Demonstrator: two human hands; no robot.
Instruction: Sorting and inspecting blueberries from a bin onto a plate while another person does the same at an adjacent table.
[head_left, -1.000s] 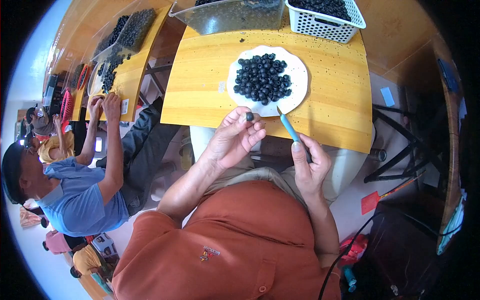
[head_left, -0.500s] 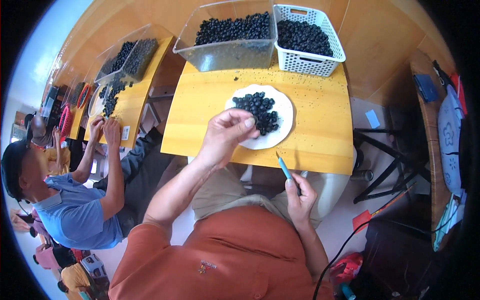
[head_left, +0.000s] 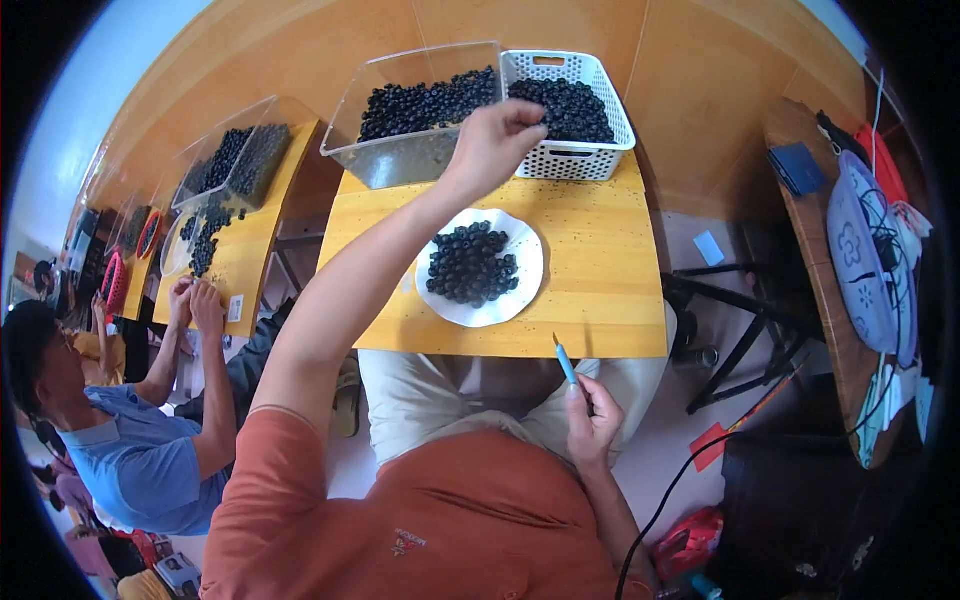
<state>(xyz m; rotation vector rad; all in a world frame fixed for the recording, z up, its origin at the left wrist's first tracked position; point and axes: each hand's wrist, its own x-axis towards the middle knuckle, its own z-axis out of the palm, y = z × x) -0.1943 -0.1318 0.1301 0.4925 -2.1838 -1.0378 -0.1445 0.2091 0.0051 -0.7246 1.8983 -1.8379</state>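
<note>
My left hand (head_left: pixel 500 143) is reached out over the near left side of a white perforated basket (head_left: pixel 570 165). Its fingers are curled together, and whatever they may hold is hidden. The basket is heaped with small, dark, round berry-like pieces (head_left: pixel 565 112). In my right hand (head_left: pixel 594 420), just past the table's front edge, is a slim blue-handled tool (head_left: pixel 566 362) with a thin pointed tip directed up and away. Between the hands sits a scalloped white plate (head_left: pixel 525 265) carrying a pile of the same dark pieces (head_left: pixel 472 265).
A clear plastic bin (head_left: pixel 390 165) of dark pieces stands left of the basket on the yellow wooden table (head_left: pixel 590 260). At the left, a person in a blue shirt (head_left: pixel 150 450) works at another table (head_left: pixel 235 260). A brown side table (head_left: pixel 815 250) holds bags.
My left hand has moved from above the plate, up and away, to the white basket. The right hand still grips the blue-handled tool. The view has shifted slightly.
</note>
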